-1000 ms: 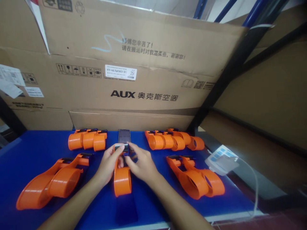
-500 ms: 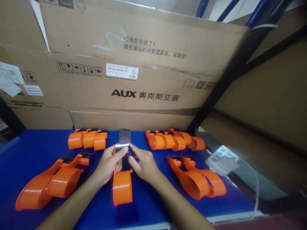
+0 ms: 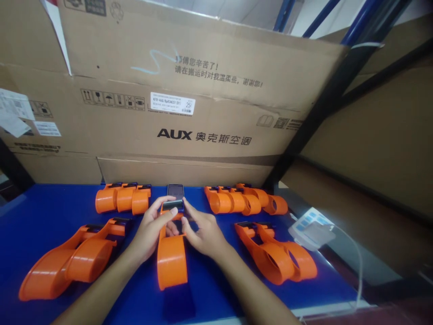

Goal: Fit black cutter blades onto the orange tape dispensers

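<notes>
Between my hands is an orange tape dispenser (image 3: 172,263), its round hub toward me and its dark cutter end away from me. My left hand (image 3: 154,228) is closed on the cutter end, thumb on top and fingertips showing underneath. From the other side my right hand (image 3: 203,230) grips the same end, index finger and thumb along its edge. Just beyond lies a phone-like device (image 3: 175,191) with a dark screen, flat on the blue tabletop (image 3: 135,298). No tape roll shows on the hub.
More orange tape dispensers lie in groups: back left (image 3: 123,198), front left (image 3: 72,259), back right (image 3: 243,198) and front right (image 3: 277,255). A white device with blue keys and a cable (image 3: 313,228) sits at the right edge. A large cardboard panel (image 3: 135,149) stands behind.
The held dispenser's cutter end has tilted slightly, and its toothed edge shows less brightly. My left fingers have shifted around it, one now reaching over the far edge. The other dispensers lie as before.
</notes>
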A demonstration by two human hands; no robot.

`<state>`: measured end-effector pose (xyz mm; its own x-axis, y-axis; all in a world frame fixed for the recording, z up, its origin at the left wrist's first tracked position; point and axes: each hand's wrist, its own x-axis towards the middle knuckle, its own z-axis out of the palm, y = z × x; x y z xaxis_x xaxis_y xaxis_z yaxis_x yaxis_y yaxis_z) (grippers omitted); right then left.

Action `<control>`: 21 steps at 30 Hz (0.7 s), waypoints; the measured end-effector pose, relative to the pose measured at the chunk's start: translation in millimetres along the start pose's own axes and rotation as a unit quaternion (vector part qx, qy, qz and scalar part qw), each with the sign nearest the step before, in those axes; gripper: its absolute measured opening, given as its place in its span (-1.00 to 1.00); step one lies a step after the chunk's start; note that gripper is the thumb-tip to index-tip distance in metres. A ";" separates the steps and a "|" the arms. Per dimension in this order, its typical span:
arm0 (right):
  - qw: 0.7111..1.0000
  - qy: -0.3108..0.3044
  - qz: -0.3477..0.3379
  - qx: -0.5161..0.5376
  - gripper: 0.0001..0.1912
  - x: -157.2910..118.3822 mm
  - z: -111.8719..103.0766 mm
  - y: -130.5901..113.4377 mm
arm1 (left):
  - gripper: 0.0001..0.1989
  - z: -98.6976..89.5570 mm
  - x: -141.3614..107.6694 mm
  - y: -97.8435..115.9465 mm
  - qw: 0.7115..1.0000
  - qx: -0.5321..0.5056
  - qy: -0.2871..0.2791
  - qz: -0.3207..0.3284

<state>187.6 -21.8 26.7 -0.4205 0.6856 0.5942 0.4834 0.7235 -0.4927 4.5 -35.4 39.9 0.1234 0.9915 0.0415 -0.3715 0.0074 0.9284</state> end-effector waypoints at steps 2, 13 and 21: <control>0.999 -0.002 -0.012 -0.039 -0.32 -1.0 2.0 1.3 | -0.45 0.5 -0.1 1.0 1.000 -0.003 0.002 -0.007; 0.988 -0.038 0.027 -0.146 -0.29 -8.9 19.6 0.7 | -0.54 -2.8 3.3 -6.9 0.999 0.043 0.011 0.028; 0.995 -0.015 -0.023 -0.093 -0.37 -0.4 1.8 2.8 | -0.57 -4.4 1.7 -0.2 0.999 0.038 -0.015 0.032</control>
<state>187.8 -19.9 23.9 -0.4664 0.6563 0.5931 0.5963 0.7285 -0.3372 0.7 -33.1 38.2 0.1294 0.9852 0.1124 -0.3091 -0.0676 0.9486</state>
